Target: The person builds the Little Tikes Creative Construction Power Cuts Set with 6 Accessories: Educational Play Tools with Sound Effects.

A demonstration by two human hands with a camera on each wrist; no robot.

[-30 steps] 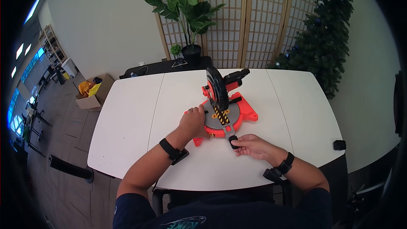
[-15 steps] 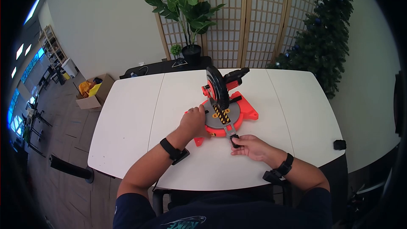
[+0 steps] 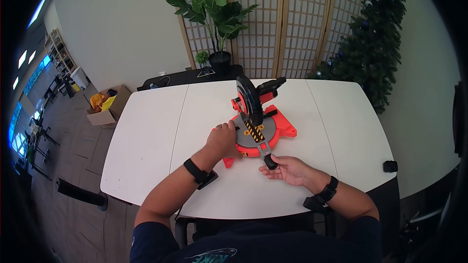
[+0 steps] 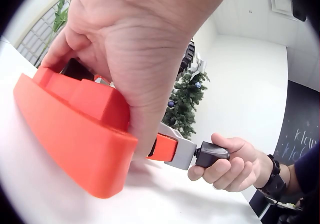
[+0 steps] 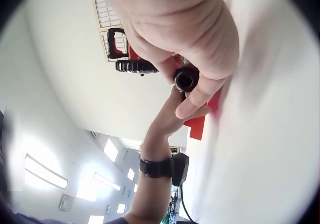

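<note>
A toy miter saw (image 3: pixel 256 131) stands on the white table, with an orange base, a grey round turntable and a yellow-and-black striped strip. Its black toothed blade (image 3: pixel 250 101) is tilted up at the back. My left hand (image 3: pixel 222 139) grips the left side of the orange base (image 4: pixel 80 129), fingers over its top. At the front, a black knob (image 4: pixel 212 154) sticks out from a grey arm (image 4: pixel 181 153). My right hand (image 3: pixel 291 169) holds this knob, thumb on one side and fingers under it, as the left wrist view shows.
The white table (image 3: pixel 146 141) spreads around the saw. A small black object (image 3: pixel 390 166) lies at its right edge. Beyond the table are a potted plant (image 3: pixel 220 61), a lattice screen (image 3: pixel 304 24) and a decorated Christmas tree (image 3: pixel 365 48). A cardboard box (image 3: pixel 105 117) sits on the floor at left.
The right hand's fingers have shifted and reach farther left under the knob, with more of the knob showing. The left hand and the saw's base have stayed in place.
</note>
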